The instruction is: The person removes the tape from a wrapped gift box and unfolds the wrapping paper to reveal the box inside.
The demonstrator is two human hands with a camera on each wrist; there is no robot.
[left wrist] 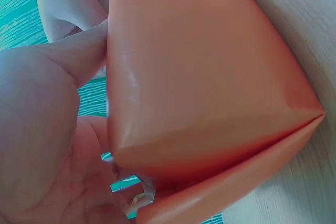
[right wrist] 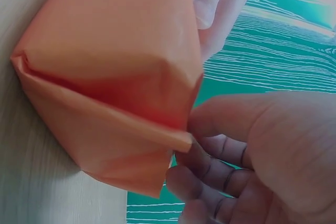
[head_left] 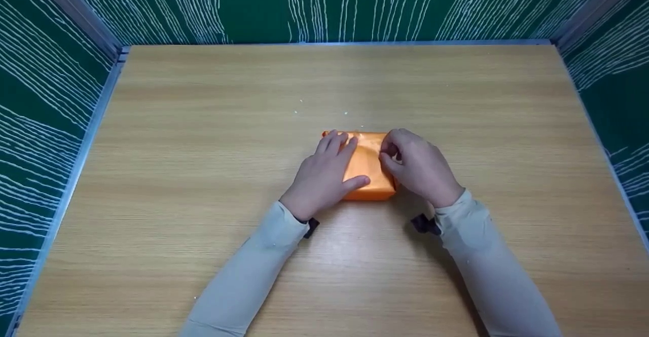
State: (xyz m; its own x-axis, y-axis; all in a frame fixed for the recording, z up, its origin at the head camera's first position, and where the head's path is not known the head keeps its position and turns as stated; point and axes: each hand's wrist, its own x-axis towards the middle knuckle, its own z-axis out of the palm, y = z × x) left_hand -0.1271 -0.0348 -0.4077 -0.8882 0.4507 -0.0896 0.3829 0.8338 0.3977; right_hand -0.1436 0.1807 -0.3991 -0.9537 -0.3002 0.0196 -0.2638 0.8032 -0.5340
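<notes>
A small box-shaped package wrapped in smooth orange paper sits on the table near the middle of the head view. My left hand rests on its left part, fingers extended over the top and thumb spread toward the near edge. At the right side, my right hand pinches the edge of the orange paper between thumb and curled fingers. The right wrist view shows that pinched paper flap standing off the package's end, with a fold gap above it. In the left wrist view another flap sticks out from the left end.
The wooden table carries a few tiny white specks beyond the package. Green walls with white streaks enclose the back and both sides, with blue edging along the table's border.
</notes>
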